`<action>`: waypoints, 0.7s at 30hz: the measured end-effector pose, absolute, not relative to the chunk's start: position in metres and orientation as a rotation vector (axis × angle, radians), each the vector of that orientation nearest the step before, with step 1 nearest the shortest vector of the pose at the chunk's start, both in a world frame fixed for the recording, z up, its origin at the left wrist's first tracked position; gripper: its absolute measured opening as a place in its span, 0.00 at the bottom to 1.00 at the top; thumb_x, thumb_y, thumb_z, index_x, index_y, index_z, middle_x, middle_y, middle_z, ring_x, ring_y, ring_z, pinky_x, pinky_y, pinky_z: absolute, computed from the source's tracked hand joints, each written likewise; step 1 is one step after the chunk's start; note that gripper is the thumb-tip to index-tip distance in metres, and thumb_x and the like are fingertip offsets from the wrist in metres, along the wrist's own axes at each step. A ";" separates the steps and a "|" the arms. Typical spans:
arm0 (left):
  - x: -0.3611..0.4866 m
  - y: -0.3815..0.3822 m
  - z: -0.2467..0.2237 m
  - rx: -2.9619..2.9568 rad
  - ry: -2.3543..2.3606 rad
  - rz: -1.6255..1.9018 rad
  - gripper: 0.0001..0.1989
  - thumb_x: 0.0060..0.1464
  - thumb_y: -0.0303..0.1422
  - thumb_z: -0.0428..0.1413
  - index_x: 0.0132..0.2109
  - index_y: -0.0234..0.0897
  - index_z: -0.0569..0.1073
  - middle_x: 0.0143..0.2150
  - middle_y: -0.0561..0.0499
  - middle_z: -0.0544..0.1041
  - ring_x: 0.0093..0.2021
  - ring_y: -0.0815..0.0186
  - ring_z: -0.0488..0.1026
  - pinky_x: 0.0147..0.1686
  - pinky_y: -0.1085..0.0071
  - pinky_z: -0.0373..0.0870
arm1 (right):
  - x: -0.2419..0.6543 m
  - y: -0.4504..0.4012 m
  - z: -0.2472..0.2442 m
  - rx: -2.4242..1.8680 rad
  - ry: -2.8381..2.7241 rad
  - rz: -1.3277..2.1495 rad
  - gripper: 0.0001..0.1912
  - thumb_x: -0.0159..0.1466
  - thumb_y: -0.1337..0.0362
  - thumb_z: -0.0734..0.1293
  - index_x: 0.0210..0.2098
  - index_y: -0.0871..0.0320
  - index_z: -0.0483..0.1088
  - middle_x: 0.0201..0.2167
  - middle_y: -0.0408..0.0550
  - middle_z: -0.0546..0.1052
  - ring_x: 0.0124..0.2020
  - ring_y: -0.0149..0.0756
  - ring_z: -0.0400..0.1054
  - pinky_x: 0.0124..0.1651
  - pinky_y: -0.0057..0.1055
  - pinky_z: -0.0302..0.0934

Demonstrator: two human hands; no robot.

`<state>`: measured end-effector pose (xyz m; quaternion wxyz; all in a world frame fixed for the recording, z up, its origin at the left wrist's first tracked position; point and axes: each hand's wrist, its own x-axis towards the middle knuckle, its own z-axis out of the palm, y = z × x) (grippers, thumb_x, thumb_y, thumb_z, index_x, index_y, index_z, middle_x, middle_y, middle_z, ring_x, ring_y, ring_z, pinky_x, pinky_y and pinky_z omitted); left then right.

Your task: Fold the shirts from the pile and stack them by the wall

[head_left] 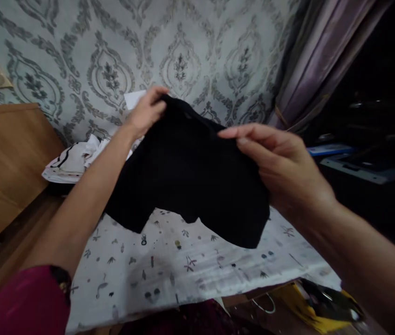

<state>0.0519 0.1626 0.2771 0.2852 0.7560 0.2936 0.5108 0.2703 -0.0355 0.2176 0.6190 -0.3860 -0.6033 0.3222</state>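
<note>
Black shorts (pixel 190 167) hang in the air between my hands, over a white patterned cloth (pixel 169 270). At the upper left, my left hand (pixel 148 111) is closed on a corner of the waistband. On the other side, my right hand (pixel 277 153) pinches the waistband between thumb and fingers. The two legs of the shorts spread apart below, and the opening at the waist faces up. Behind my left forearm lies a pile of white folded clothes (pixel 71 163), partly covered by the arm.
A wooden cabinet (pixel 9 158) stands at the left. Patterned wallpaper (pixel 180 65) covers the wall behind. To the right hang a purple curtain (pixel 323 51) and a dark area with a blue flat object (pixel 330 150). Below the front edge is a yellow and black item (pixel 309 307).
</note>
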 end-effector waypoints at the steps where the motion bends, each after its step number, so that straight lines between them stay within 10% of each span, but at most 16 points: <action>1: 0.066 0.170 0.260 2.091 0.748 1.149 0.16 0.55 0.26 0.53 0.52 0.40 0.70 0.56 0.47 0.72 0.58 0.61 0.70 0.49 0.63 0.73 | 0.285 -0.030 0.197 -0.958 -1.329 0.775 0.10 0.62 0.58 0.68 0.41 0.53 0.76 0.30 0.42 0.77 0.26 0.29 0.69 0.27 0.25 0.66; 5: 0.076 0.174 0.184 2.195 0.844 0.633 0.20 0.56 0.33 0.54 0.56 0.39 0.69 0.65 0.40 0.66 0.58 0.57 0.70 0.48 0.63 0.73 | 0.339 -0.014 0.100 -1.366 -1.225 0.835 0.13 0.56 0.54 0.69 0.38 0.52 0.76 0.29 0.47 0.77 0.27 0.38 0.70 0.27 0.33 0.65; 11: -0.002 0.106 0.096 2.422 1.242 0.180 0.14 0.58 0.38 0.49 0.45 0.38 0.75 0.42 0.49 0.77 0.44 0.60 0.75 0.49 0.64 0.71 | 0.384 -0.022 0.006 -1.656 -1.385 0.698 0.09 0.56 0.54 0.67 0.36 0.44 0.73 0.31 0.53 0.78 0.35 0.54 0.74 0.36 0.46 0.68; 16: -0.063 0.037 0.057 2.346 1.627 0.232 0.18 0.55 0.48 0.54 0.46 0.41 0.72 0.43 0.45 0.73 0.45 0.51 0.73 0.46 0.56 0.72 | 0.382 -0.035 -0.011 -1.811 -1.545 0.594 0.29 0.58 0.45 0.65 0.56 0.49 0.69 0.15 0.37 0.64 0.17 0.42 0.63 0.23 0.40 0.62; 21: -0.070 0.012 0.038 2.364 1.731 0.161 0.18 0.57 0.45 0.50 0.47 0.40 0.73 0.46 0.42 0.74 0.49 0.47 0.72 0.49 0.53 0.71 | 0.362 -0.033 -0.006 -1.756 -1.604 0.672 0.31 0.60 0.52 0.64 0.61 0.51 0.65 0.26 0.42 0.74 0.18 0.35 0.62 0.25 0.36 0.62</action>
